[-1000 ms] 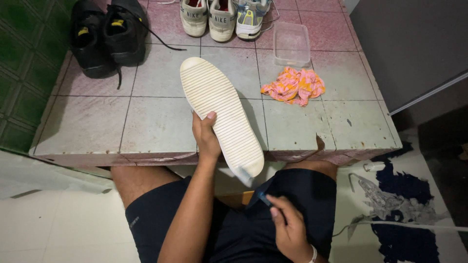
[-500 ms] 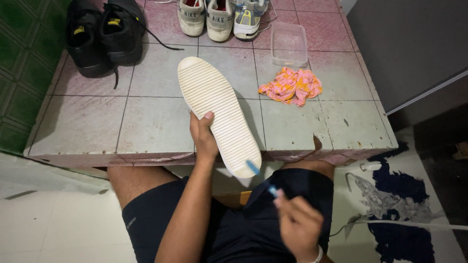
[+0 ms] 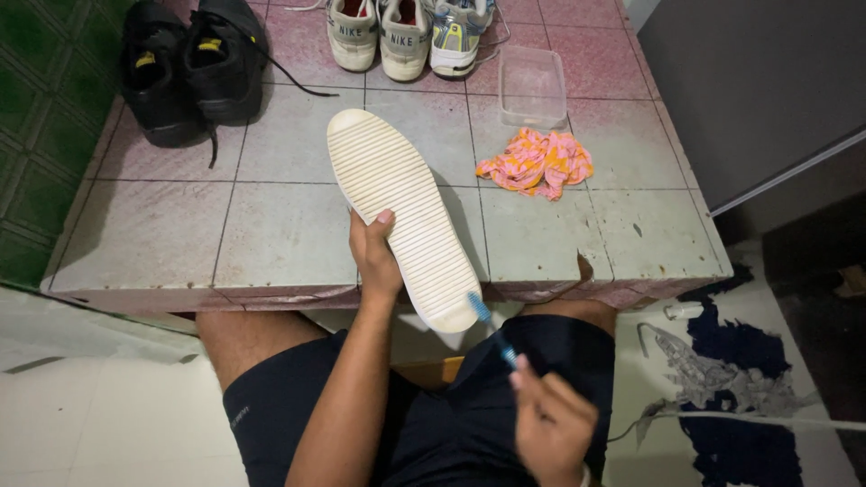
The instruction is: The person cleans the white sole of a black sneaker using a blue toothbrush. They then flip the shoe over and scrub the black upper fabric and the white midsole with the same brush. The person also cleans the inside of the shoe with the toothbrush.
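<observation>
Scrubbing step, by the look: your left hand (image 3: 377, 261) grips the white shoe (image 3: 401, 216) sole-up at frame centre; right hand (image 3: 552, 424) pinches a blue toothbrush (image 3: 493, 329), bristles touching the heel edge. Next: steady the shoe, short strokes along the ridges.

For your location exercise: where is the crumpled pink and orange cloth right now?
In the head view, the crumpled pink and orange cloth lies right of centre on the tiled table, just below the clear plastic container.
</observation>
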